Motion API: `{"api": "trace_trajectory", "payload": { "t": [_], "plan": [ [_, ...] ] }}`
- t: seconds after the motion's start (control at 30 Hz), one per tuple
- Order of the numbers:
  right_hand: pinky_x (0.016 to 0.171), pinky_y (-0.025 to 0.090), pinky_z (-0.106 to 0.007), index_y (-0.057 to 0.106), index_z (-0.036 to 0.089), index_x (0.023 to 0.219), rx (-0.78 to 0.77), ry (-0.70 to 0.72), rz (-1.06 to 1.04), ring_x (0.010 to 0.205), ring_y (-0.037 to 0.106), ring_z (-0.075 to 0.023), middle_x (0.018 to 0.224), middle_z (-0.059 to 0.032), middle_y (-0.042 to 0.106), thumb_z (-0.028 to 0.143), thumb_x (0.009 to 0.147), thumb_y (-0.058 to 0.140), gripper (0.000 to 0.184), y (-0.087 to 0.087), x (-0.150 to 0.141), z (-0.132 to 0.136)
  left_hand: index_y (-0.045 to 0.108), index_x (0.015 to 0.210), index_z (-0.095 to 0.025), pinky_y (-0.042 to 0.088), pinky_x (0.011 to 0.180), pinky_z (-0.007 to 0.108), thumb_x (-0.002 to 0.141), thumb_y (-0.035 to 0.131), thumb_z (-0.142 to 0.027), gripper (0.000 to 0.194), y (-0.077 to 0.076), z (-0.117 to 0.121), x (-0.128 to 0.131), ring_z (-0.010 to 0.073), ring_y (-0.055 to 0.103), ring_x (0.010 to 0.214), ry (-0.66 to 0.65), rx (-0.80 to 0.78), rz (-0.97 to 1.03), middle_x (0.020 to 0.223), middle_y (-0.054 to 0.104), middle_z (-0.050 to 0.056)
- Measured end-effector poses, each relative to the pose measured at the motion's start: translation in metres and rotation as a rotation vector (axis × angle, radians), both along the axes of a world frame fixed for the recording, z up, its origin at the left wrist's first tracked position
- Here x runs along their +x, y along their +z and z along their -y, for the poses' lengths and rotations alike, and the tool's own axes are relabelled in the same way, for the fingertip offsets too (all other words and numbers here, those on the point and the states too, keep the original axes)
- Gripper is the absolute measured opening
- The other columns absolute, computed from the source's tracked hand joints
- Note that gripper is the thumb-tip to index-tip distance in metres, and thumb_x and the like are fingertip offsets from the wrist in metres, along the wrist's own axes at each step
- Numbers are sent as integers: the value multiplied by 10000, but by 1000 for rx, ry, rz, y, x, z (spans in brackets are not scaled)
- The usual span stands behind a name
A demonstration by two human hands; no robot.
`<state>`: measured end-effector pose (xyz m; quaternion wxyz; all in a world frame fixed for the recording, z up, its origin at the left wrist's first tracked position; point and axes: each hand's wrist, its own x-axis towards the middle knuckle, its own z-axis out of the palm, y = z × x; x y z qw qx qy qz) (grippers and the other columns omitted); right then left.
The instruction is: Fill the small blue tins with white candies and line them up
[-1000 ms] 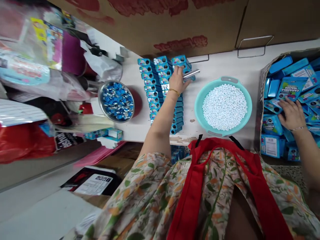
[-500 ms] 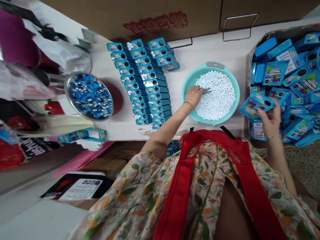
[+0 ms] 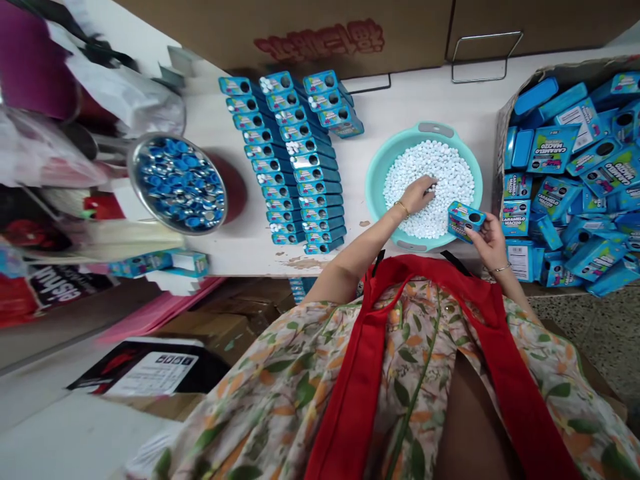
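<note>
In the turquoise basin [image 3: 374, 180] lies a heap of small white candies [image 3: 425, 220]. My left hand [image 3: 417, 195] reaches into this heap, its fingers closed and pointing down; whatever they grip is hidden among the candies. My right hand [image 3: 490, 241] holds a small blue candy box [image 3: 464, 221] over the basin's right side. The box is tilted, with its printed top and dark round hole facing up. Left of the basin stand rows of the same blue boxes [image 3: 315, 188], holes up, some with white candies showing on top.
A carton [image 3: 501, 133] at the right is heaped with blue boxes. On the left, a metal bowl [image 3: 224, 200] holds blue and silver caps. Behind are a large brown cardboard box [image 3: 320, 40] and a wire handle [image 3: 455, 63]. The worktop's front edge is near my apron [image 3: 357, 333].
My right hand has brought the blue box left from the carton to the basin. My left hand has moved right, deeper into the candies; the grey metal piece at its fingertips is now hidden.
</note>
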<state>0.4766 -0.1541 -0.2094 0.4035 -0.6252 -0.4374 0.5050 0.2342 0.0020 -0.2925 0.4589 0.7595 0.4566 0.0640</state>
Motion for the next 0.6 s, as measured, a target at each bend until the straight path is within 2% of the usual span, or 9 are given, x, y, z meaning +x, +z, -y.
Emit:
{"api": "trace_trajectory", "payload": {
  "t": [0.1,0.17,0.23,0.37,0.47,0.6],
  "plan": [
    [1172,642,-540,577,337,1379,32,-17,18,1268,767,-276,1345,-65,763,597,910,845,599,-7,1,-7,634,1469,-43,515,1178,458,1057,516,-334,518,10,-2,-16,319,674,1305,18,41,57,1398,709,258],
    [1159,646,-532,572,330,1393,65,-11,44,1249,767,-278,1332,-67,752,603,914,837,611,-13,1,-13,654,1437,-81,532,1128,475,1086,514,-421,509,25,-6,-37,325,696,1232,8,111,96,1318,736,239],
    [1168,634,-540,572,319,1414,101,8,95,1248,760,-287,1334,-75,741,621,917,824,634,-21,0,-20,675,1392,-114,540,1086,482,1108,495,-495,507,47,-10,-60,326,702,1185,-18,195,130,1249,749,220],
    [1181,611,-601,589,294,1435,204,62,265,1293,739,-339,1384,-110,735,668,936,772,650,-30,-10,-39,686,1360,-148,546,1031,465,1128,465,-538,505,106,-16,-92,310,693,1154,-116,312,102,1226,750,190],
    [1165,621,-602,603,283,1427,295,162,348,1326,732,-360,1409,-134,738,625,993,700,561,-27,-22,-52,706,1331,-164,546,1011,455,1124,486,-465,427,147,-16,-93,303,693,1130,-227,351,-12,1204,754,163],
    [1164,628,-580,588,272,1466,373,256,404,1329,729,-345,1406,-149,748,540,1059,597,487,-22,-36,-60,733,1273,-163,547,959,452,1098,496,-315,331,186,-12,-75,313,694,1094,-341,421,-212,1154,753,157]
  ]
}}
